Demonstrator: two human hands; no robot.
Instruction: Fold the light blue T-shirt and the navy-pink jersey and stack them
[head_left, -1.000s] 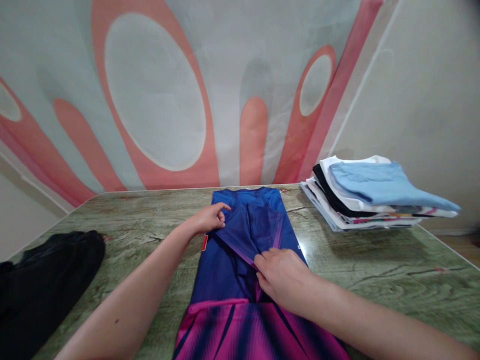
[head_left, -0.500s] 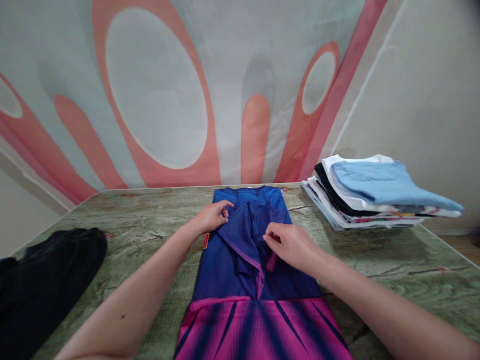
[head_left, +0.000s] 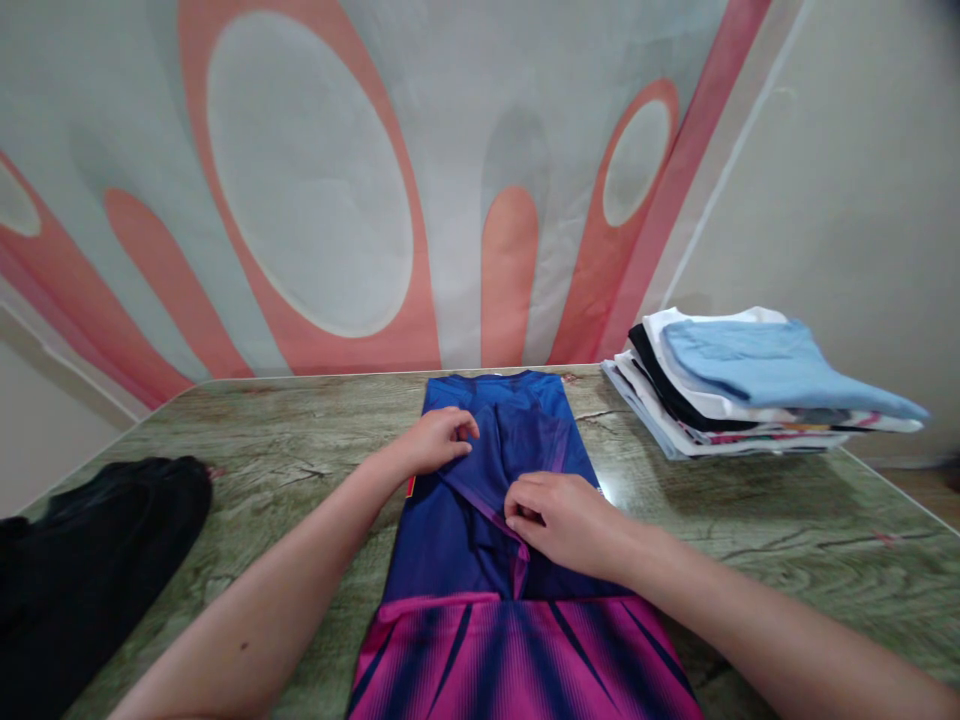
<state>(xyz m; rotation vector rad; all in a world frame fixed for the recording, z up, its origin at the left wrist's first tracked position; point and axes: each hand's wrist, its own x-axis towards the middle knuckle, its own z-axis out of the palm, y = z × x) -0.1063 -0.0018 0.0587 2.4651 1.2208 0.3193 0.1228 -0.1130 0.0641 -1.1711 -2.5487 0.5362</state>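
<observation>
A blue and purple sports shirt [head_left: 442,540] with a striped pink lower part lies lengthwise in front of me, its collar at the table's far edge. Its sides are folded inward, and a sleeve with a pink-purple hem lies rumpled across the middle. My left hand [head_left: 441,440] rests over the left side of this sleeve, thumb and curled fingers slightly apart. On the sleeve's hem, right of centre, my right hand [head_left: 559,515] has its fingers curled and closed on the fabric; the fingertips are partly hidden.
A stack of folded clothes [head_left: 750,375], light blue on top, stands at the table's back right. Dark clothing [head_left: 112,560] lies at the left. The wood-patterned table [head_left: 300,430] meets a printed wall covering [head_left: 457,250] at the back.
My right hand has moved down and to the left, onto the hem. My left hand has shifted slightly right and nearer. The sleeve's right part lies flatter.
</observation>
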